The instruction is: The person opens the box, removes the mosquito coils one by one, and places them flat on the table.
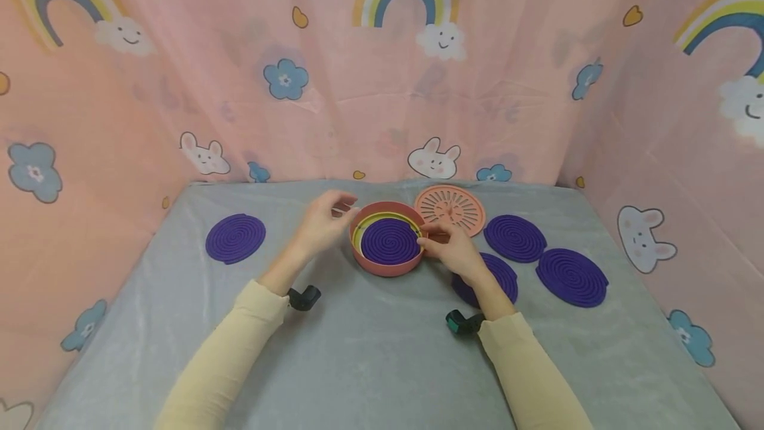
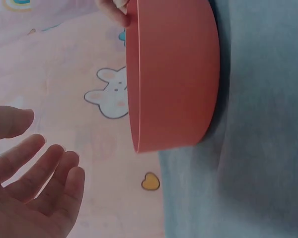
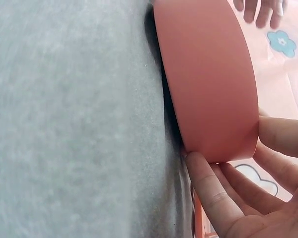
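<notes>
A round coral-red mosquito coil box (image 1: 388, 269) stands uncovered on the table. Inside it lies a purple mosquito coil (image 1: 390, 241), with a yellow ring (image 1: 382, 215) showing around the coil's far side. My right hand (image 1: 449, 249) holds the box at its right rim; in the right wrist view the thumb is at the rim and the fingers (image 3: 213, 191) are against the side wall. Just left of the box, my left hand (image 1: 325, 221) hovers with nothing in it. The left wrist view shows its fingers (image 2: 49, 173) loosely bent, apart from the box wall (image 2: 176, 74).
A slotted coral lid (image 1: 450, 208) lies behind the box to the right. More purple coils lie at right: one coil (image 1: 514, 238), another coil (image 1: 572, 277), and a third coil (image 1: 498, 274) partly under my right forearm. A single coil (image 1: 235, 238) lies far left.
</notes>
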Demonstrator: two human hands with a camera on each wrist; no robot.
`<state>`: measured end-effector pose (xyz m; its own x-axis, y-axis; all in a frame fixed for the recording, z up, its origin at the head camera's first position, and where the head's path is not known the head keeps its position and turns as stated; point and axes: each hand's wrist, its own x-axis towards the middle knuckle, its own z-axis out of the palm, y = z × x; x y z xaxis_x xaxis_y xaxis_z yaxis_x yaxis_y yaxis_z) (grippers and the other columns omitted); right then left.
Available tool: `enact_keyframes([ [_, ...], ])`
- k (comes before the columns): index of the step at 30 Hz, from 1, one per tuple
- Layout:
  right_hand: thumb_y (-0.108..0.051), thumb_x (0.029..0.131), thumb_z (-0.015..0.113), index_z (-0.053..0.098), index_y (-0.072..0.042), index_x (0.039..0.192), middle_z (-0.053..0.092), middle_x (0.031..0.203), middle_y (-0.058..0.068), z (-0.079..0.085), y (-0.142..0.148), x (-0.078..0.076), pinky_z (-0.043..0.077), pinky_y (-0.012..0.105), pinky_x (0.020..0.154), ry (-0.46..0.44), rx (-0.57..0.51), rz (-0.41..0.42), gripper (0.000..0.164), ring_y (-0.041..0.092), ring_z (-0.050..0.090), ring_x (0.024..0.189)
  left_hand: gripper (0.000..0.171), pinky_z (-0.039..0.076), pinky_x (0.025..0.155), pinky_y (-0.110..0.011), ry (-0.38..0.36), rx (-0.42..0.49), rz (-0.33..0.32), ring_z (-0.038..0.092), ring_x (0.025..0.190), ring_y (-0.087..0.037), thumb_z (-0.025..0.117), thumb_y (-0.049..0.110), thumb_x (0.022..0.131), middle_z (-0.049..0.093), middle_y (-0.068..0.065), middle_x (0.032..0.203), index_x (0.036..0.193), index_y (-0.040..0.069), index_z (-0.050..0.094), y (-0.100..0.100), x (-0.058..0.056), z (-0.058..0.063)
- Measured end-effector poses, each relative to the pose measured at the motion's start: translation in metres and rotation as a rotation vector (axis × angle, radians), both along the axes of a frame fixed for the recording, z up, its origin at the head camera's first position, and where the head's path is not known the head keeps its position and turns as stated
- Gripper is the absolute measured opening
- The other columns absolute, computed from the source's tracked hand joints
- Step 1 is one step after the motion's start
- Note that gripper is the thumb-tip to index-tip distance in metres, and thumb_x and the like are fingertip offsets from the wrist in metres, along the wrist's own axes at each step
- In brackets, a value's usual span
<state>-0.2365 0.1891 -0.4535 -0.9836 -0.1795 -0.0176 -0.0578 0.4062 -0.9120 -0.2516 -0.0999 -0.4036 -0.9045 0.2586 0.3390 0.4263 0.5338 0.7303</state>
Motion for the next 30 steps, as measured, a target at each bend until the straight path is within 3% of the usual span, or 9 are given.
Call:
enact_keyframes([
  [9,-0.021,0.098,0.071,0.062,-0.001,0.134,0.065,0.129,0.019,-0.001,0.000,-0.001,0.056,0.041,0.093,-0.005,-0.012,0.002,0.042,0.032,0.062,0.119,0.032,0.055,0.093,-0.042,-0.043,-0.022,-0.054,0.064,0.106,-0.028,0.067,0.020,0.100,0.067,-0.014,0.119,0.124,-0.001,0.067,0.030,-0.003,-0.004],
  [16,-0.021,0.098,0.070,0.062,-0.002,0.135,0.063,0.131,0.018,-0.002,0.000,0.000,0.055,0.043,0.094,-0.012,-0.008,-0.002,0.042,0.032,0.061,0.121,0.030,0.054,0.097,-0.042,-0.073,-0.041,-0.085,0.063,0.113,-0.030,0.065,0.018,0.101,0.065,-0.014,0.122,0.125,0.000,0.066,0.046,-0.009,-0.015],
  [30,-0.022,0.098,0.071,0.062,-0.002,0.134,0.064,0.131,0.019,0.000,0.000,0.000,0.054,0.046,0.097,-0.001,0.002,-0.004,0.043,0.033,0.061,0.121,0.034,0.050,0.102,-0.046,-0.148,-0.142,-0.073,0.059,0.119,-0.029,0.065,0.024,0.101,0.064,-0.014,0.126,0.128,0.004,0.065,0.063,-0.019,-0.025],
])
